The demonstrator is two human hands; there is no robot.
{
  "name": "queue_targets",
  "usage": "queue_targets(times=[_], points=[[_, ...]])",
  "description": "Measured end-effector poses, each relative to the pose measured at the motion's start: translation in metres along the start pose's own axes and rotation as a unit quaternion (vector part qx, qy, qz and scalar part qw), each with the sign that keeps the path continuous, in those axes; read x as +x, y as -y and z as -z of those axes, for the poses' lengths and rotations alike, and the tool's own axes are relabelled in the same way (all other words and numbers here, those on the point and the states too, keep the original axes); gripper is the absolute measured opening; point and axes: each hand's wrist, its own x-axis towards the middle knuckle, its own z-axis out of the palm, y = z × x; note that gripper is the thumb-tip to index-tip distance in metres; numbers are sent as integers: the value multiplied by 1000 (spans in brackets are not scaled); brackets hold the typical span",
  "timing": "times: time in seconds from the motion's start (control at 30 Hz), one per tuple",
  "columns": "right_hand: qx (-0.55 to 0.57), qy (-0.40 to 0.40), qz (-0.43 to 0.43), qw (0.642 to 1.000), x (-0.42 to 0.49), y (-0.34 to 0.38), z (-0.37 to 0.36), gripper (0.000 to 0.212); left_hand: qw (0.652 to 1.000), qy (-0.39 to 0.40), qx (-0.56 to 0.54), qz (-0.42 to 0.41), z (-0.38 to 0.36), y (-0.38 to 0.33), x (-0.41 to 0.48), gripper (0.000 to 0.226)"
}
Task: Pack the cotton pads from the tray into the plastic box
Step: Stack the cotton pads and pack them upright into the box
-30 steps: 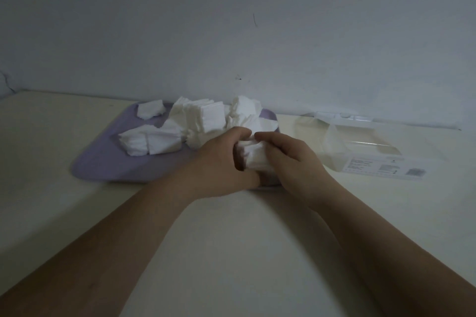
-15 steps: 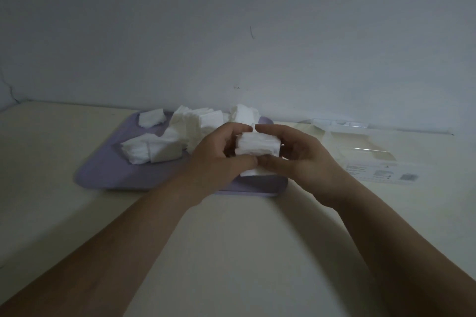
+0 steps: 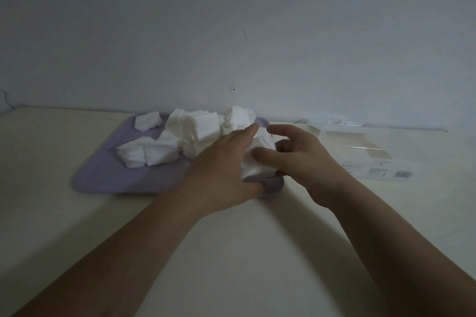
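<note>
Head view, left hand [image 3: 221, 170]: we are pressing straight fingers against the left side of a small stack of white square cotton pads [image 3: 257, 165].
Head view, right hand [image 3: 304, 159]: we are pinching that stack, thumb in front, curled fingers behind.
Stack's place: it is sitting over the near right corner of the flat lilac plastic tray [image 3: 103, 175].
Tray's far half: loose heaps of white cotton pads [image 3: 203, 128] are lying there.
Right of the tray: the clear rectangular plastic box [image 3: 360, 152] is resting on the cream table [image 3: 257, 252], apart from both hands.

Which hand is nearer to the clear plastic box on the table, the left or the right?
Right. The right hand is just left of the plastic box, holding a stack of cotton pads; the left hand lies farther left, over the tray.
</note>
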Motion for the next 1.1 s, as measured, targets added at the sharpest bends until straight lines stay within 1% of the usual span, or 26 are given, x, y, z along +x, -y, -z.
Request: queue_targets(times=[0.03, 0.07, 0.1, 0.2, 0.23, 0.33, 0.4, 0.5, 0.57, 0.7, 0.83, 0.9, 0.93, 1.0, 1.07, 1.1], points=[[8, 4, -5, 1000, 0, 0, -2, 75, 1000, -7, 21, 14, -2, -5, 0, 90], [21, 8, -8, 1000, 0, 1, -3, 77, 999, -20, 28, 27, -4, -8, 0, 85], [30, 10, -9, 999, -1, 1, -5, 78, 999, -34, 28, 30, -7, -8, 1, 76], [51, 3, -28, 998, 1, 1, -7, 87, 997, -63, 13, 35, -9, -7, 2, 35], [62, 8, -40, 997, 1, 1, -7, 87, 997, -67, 7, 46, -8, -6, 3, 29], [67, 64, -56, 994, -3, 4, -6, 72, 994, -83, -27, 73, -7, -4, 3, 34], [58, 84, -50, 994, -5, 5, -7, 67, 993, -79, -38, 79, -8, -5, 4, 38], [69, 60, -44, 995, -5, 6, -6, 55, 995, -61, -37, 72, -11, -7, 4, 52], [73, 44, -44, 995, -7, 8, -6, 50, 995, -61, -34, 66, -14, -8, 4, 56], [67, 36, -42, 996, -10, 13, -7, 44, 992, -77, -71, 71, -19, -8, 4, 51], [45, 69, -50, 995, -11, 16, -2, 48, 989, -83, -104, 67, -15, -4, 1, 39], [37, 77, -51, 995, -12, 16, -1, 45, 988, -87, -113, 61, -14, -4, 1, 41], [39, 72, -49, 995, -13, 17, -1, 43, 988, -84, -118, 57, -15, -4, 1, 44], [41, 36, -38, 998, -13, 18, -2, 36, 989, -71, -122, 48, -17, -5, 1, 54], [33, -27, -10, 999, -11, 21, 2, 31, 989, -70, -128, 39, -20, -6, 2, 72], [24, -67, 11, 997, -9, 22, 6, 31, 988, -68, -135, 40, -20, -8, 3, 79]])
